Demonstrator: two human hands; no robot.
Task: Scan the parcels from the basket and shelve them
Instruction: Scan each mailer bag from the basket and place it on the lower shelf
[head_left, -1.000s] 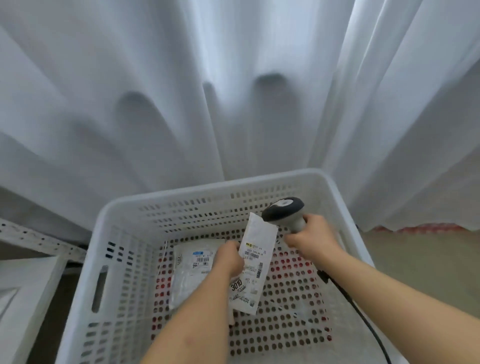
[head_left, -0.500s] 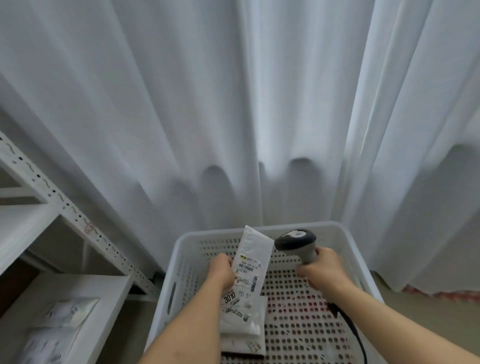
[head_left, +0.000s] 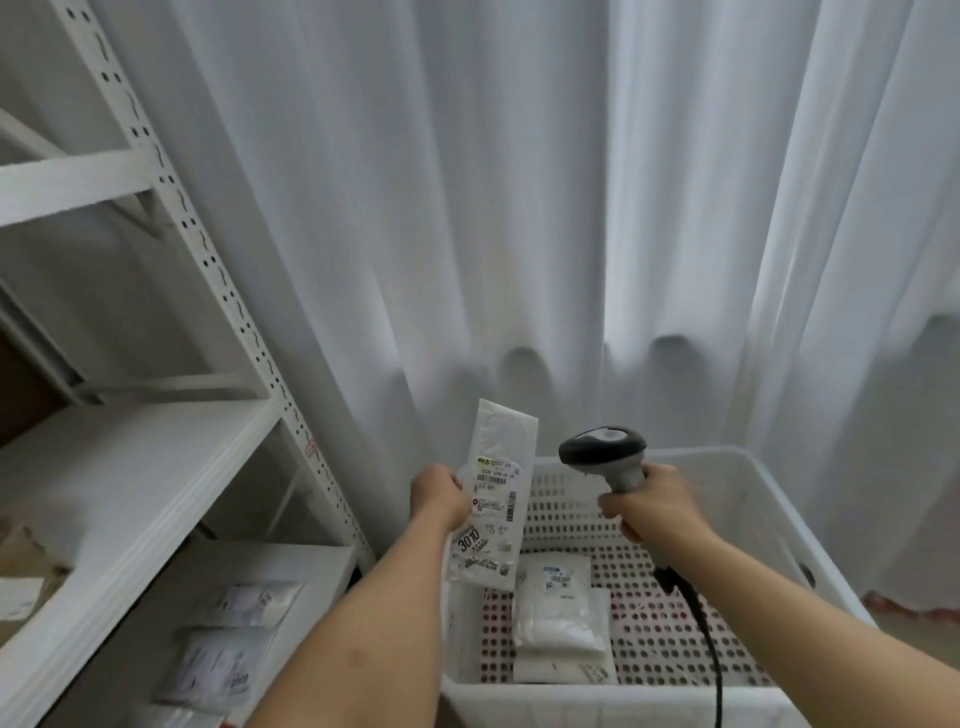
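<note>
My left hand grips a long white parcel by its left edge, label facing me, above the left rim of the white perforated basket. My right hand grips the handle of a grey and black barcode scanner, its head lifted level with the parcel and a short way to its right. Inside the basket lie two more white parcels, one on top of the other. A white metal shelf unit stands at the left.
Several parcels lie on the lower shelf board at the left, and a brown box sits on the middle board. The scanner's black cable runs down over the basket. White curtains hang behind everything.
My view has swung up and to the left, bringing the shelf unit in. Both hands rose: the parcel is lifted out above the basket rim and the scanner is raised beside it.
</note>
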